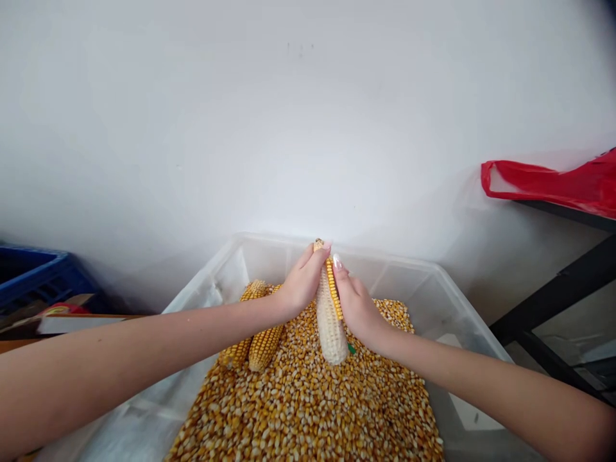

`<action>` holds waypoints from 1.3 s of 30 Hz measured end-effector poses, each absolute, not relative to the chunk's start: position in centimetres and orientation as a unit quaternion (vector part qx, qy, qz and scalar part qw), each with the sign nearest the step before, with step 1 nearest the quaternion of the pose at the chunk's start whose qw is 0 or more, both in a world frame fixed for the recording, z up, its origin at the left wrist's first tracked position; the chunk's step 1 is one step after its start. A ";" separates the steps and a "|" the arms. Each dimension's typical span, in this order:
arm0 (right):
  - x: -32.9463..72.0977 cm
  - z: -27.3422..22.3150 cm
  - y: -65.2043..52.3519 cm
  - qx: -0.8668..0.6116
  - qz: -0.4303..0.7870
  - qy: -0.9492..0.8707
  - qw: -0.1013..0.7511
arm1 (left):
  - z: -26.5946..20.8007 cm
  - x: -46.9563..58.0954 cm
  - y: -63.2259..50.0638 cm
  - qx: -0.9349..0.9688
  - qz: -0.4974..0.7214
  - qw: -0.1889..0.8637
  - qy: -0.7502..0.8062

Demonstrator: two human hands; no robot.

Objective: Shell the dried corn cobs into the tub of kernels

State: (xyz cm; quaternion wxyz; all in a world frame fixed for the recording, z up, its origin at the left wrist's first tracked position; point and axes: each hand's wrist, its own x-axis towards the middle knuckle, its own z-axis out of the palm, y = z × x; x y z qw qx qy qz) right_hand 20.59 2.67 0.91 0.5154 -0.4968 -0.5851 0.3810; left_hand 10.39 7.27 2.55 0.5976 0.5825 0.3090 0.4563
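Both my hands grip a corn cob (331, 327), held tilted above loose corn kernels (308, 410). Most of the cob's visible face is bare and pale, with a strip of yellow kernels along its right side. My left hand (304, 281) is closed around the upper end, its thumb near the tip. My right hand (360, 305) wraps the right side, with its thumb against the yellow strip. Two ears of corn with kernels on, one of them a nearer ear (264, 346), lie on the loose kernels below my left forearm, which partly hides them.
A translucent plastic bin (447, 289) holds the kernels and stands against a white wall (308, 128). At the left is a blue crate (38, 276) beside cardboard. A red plastic bag (553, 179) lies on a black metal frame (558, 289) at the right.
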 end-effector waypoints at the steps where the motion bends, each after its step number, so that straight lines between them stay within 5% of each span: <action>1: 20.6 0.9 2.7 -0.505 0.376 -0.580 0.516 | 2.5 10.4 7.3 0.585 0.460 0.592 0.307; 39: 20.8 1.4 3.3 -0.382 0.587 -0.519 0.490 | 2.9 10.1 7.0 0.616 0.387 0.609 0.317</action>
